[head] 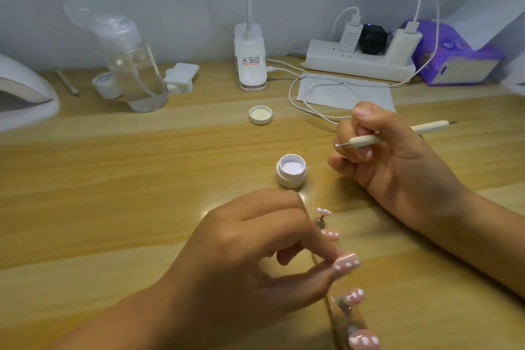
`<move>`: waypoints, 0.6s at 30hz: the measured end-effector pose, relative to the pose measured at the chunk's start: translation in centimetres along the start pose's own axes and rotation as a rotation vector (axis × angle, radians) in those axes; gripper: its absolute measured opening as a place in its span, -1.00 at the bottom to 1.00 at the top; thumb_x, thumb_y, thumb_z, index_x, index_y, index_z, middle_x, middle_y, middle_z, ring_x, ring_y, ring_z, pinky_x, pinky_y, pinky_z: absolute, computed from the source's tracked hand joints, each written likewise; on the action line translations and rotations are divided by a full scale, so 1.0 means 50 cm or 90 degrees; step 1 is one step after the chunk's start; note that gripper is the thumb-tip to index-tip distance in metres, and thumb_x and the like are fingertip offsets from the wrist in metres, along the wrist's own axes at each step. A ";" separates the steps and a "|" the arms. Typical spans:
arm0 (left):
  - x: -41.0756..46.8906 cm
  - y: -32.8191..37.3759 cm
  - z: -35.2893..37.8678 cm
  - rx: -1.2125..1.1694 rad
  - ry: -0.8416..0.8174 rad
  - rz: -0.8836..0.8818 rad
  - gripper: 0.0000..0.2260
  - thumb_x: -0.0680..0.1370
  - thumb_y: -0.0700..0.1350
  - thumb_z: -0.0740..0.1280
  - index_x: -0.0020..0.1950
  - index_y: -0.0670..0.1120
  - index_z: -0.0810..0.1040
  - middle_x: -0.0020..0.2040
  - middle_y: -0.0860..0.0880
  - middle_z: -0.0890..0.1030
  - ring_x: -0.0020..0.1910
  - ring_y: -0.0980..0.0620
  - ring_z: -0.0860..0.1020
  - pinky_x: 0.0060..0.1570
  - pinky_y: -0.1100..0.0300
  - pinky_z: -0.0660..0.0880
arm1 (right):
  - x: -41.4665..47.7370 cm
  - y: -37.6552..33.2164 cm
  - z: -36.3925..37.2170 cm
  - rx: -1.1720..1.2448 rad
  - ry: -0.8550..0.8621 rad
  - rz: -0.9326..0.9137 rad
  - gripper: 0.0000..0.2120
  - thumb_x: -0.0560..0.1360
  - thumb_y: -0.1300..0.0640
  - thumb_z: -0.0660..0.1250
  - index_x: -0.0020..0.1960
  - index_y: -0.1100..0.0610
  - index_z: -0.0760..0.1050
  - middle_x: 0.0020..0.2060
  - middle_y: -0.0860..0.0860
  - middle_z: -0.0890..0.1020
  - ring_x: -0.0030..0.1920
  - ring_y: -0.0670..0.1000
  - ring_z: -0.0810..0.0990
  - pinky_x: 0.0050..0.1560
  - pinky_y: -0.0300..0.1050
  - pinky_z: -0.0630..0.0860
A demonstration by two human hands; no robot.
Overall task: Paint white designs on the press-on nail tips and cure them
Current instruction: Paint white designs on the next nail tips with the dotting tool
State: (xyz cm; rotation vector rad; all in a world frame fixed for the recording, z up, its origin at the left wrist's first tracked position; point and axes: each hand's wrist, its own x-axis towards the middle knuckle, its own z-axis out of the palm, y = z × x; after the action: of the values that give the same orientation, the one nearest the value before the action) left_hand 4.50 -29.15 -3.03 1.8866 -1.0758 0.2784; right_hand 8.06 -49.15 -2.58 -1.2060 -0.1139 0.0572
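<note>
Head view: well beyond my left hand point(250, 258), a pump bottle point(136, 65) holds clear liquid. A white lid point(260, 114) lies inner side up, far past my left fingertips point(335, 253). My left thumb and forefinger pinch a pink nail tip point(347, 264) bearing white dots; more dotted tips point(353, 296) stand in a row beside it. Between both hands, an open jar point(291, 170) holds white gel. My right hand point(392, 156) grips a dotting tool point(369, 139), fingers curled around it.

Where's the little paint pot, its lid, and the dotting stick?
paint pot point(291, 179), head view, on its white side wall.
lid point(260, 115), head view, on its inside face.
dotting stick point(366, 139), head view, on the handle near its left tip.
</note>
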 end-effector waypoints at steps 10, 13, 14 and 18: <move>-0.013 -0.027 0.013 0.106 -0.069 0.014 -0.84 0.53 0.04 0.41 -0.20 0.04 0.71 -0.33 0.21 0.26 -0.35 0.32 0.26 -0.29 0.45 0.21 | 0.002 0.001 -0.002 -0.006 0.002 0.000 -0.72 0.49 0.08 0.26 -0.36 0.08 0.31 -0.47 -0.03 0.34 -0.40 -0.09 0.35 -0.25 -0.22 0.52; -0.016 -0.032 0.010 0.121 -0.089 0.001 -0.85 0.52 0.07 0.41 -0.21 0.07 0.68 -0.34 0.21 0.25 -0.35 0.33 0.27 -0.32 0.44 0.21 | 0.002 0.002 -0.003 -0.002 0.002 -0.001 -0.73 0.50 0.09 0.26 -0.36 0.08 0.32 -0.47 -0.04 0.34 -0.40 -0.09 0.34 -0.28 -0.23 0.51; -0.016 -0.033 0.008 0.132 -0.096 0.003 -0.84 0.52 0.07 0.41 -0.22 0.07 0.67 -0.33 0.20 0.24 -0.36 0.29 0.25 -0.32 0.43 0.21 | 0.002 0.003 -0.003 -0.001 0.003 -0.002 -0.73 0.50 0.09 0.26 -0.35 0.08 0.32 -0.47 -0.04 0.34 -0.40 -0.09 0.34 -0.29 -0.24 0.50; -0.014 -0.029 0.001 0.177 -0.135 0.078 -0.83 0.53 0.05 0.41 -0.22 0.04 0.67 -0.31 0.16 0.25 -0.29 0.22 0.19 -0.25 0.42 0.18 | 0.002 0.002 -0.002 0.002 0.010 -0.008 -0.72 0.49 0.08 0.26 -0.36 0.07 0.32 -0.48 -0.04 0.34 -0.41 -0.09 0.33 -0.31 -0.25 0.49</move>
State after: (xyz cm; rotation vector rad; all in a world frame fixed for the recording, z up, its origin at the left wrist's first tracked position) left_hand 5.19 -28.51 -4.32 2.1355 -1.3559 0.3172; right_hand 8.18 -49.19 -2.71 -1.2031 -0.1068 0.0372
